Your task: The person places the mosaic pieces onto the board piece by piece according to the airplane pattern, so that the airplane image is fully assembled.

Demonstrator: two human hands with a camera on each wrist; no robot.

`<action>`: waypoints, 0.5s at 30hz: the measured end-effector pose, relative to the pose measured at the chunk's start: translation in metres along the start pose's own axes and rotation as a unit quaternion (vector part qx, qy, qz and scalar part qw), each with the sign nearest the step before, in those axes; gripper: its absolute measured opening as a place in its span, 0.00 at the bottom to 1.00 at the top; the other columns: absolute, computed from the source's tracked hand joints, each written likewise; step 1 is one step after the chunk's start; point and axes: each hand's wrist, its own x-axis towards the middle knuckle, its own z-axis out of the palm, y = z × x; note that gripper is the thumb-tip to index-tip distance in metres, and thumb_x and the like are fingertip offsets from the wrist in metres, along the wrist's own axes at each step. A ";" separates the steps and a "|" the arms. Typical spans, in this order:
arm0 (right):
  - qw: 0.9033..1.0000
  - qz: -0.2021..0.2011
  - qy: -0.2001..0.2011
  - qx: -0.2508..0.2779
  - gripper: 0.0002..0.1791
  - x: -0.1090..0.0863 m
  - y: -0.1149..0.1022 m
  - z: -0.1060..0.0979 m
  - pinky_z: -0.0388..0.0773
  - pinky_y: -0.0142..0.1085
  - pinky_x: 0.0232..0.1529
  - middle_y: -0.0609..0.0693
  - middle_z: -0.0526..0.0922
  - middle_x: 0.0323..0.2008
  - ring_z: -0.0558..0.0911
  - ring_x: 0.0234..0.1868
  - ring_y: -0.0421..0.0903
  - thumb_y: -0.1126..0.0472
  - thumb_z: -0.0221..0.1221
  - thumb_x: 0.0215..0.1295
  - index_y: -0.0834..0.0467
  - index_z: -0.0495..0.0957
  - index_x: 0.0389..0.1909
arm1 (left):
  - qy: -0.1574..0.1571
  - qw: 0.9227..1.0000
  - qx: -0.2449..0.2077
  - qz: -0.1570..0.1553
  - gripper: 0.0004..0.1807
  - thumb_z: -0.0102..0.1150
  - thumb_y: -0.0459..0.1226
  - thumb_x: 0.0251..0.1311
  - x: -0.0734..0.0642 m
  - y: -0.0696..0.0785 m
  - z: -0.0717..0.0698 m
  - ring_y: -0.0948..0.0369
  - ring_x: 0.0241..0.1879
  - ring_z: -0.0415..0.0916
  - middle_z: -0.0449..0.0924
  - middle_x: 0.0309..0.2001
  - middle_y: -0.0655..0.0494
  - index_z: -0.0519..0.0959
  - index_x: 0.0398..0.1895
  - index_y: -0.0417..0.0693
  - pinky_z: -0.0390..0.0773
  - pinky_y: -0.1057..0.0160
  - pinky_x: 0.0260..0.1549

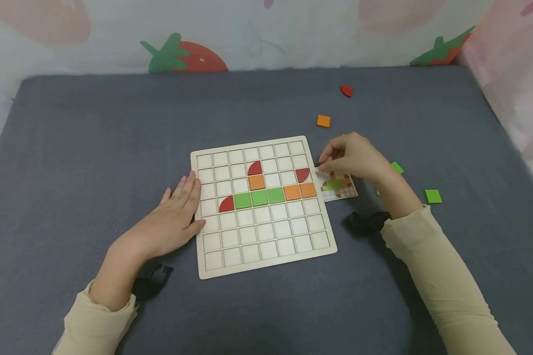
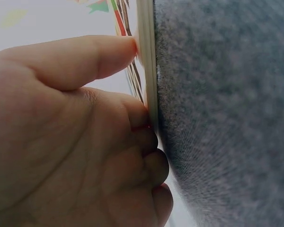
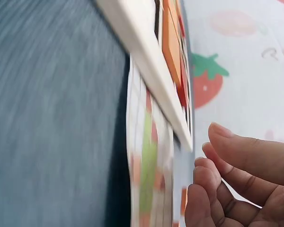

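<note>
A wooden grid board lies flat, tilted slightly. My left hand rests along its left edge, fingers fairly straight, thumb at the rim. On the board, green squares form a row with two orange squares; another orange square sits above. Red quarter-circles occupy three cells, one of them near the right rim. My right hand hovers over the far part of a patterned card beside the board. Its fingers are loosely bent, and the right wrist view shows nothing between thumb and fingertips.
Beyond the board lie a loose orange square and a red quarter-circle. Green squares are to the right, one partly behind the right forearm. A strawberry-print cloth hangs behind the grey table.
</note>
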 end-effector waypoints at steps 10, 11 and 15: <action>0.999 0.025 0.033 0.006 0.09 -0.018 0.031 -0.029 0.76 0.36 0.36 0.51 0.83 0.32 0.78 0.34 0.45 0.64 0.64 0.59 0.67 0.81 0.35 | 0.004 1.000 -0.003 -0.009 0.42 0.46 0.43 0.69 -0.007 -0.002 -0.001 0.45 0.72 0.25 0.23 0.73 0.39 0.34 0.72 0.31 0.36 0.40 0.66; 0.999 0.026 0.034 0.005 0.09 -0.019 0.035 -0.032 0.76 0.35 0.35 0.51 0.82 0.32 0.78 0.33 0.45 0.64 0.64 0.59 0.67 0.81 0.36 | 0.005 1.000 -0.003 -0.010 0.43 0.46 0.43 0.69 -0.007 -0.002 -0.001 0.45 0.72 0.25 0.23 0.73 0.39 0.34 0.72 0.31 0.36 0.40 0.66; 0.999 0.035 0.038 -0.004 0.10 -0.017 0.043 -0.042 0.76 0.34 0.32 0.49 0.82 0.30 0.79 0.31 0.44 0.63 0.64 0.59 0.66 0.81 0.36 | 0.007 1.000 -0.006 -0.011 0.43 0.46 0.44 0.70 -0.009 -0.003 0.000 0.45 0.72 0.25 0.23 0.73 0.40 0.34 0.72 0.32 0.36 0.41 0.66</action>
